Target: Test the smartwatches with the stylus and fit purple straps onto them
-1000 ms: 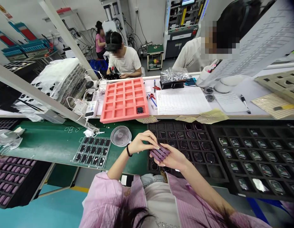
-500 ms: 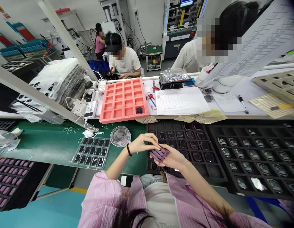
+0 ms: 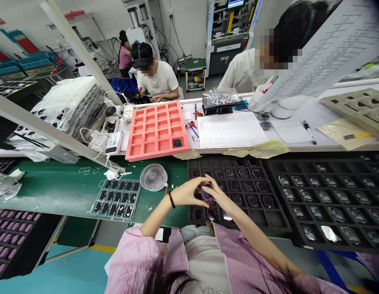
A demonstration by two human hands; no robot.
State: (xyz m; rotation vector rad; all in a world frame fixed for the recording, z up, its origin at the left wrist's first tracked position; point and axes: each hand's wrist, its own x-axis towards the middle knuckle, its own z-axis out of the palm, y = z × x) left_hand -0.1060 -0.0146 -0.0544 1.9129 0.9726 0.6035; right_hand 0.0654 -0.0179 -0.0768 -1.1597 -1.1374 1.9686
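Over the black foam tray (image 3: pixel 273 218), both hands are at a dark, rounded square piece with purplish edges (image 3: pixel 206 193). My left hand (image 3: pixel 189 193) curves round its left side, thumb and fingers at opposite edges. My right hand (image 3: pixel 216 192) reaches across from the right and grips it too, fingers partly over its face. Whether more pieces lie stacked beneath it is hidden. Similar dark pieces with thin purplish rims (image 3: pixel 249 186) sit in many of the tray's pockets around and beyond my hands.
A small round fan (image 3: pixel 153 177) stands left of my hands, beside a clear tray with black pads (image 3: pixel 116 199). Behind is a pink foam tray (image 3: pixel 155 130) on the raised shelf. Another black tray (image 3: pixel 330 202) lies at right. Co-workers sit across the bench.
Earlier my right hand held a fanned stack of purple pieces with my left fingers pinching at it. Now both hands have closed round a dark-faced piece, held flatter over the tray.
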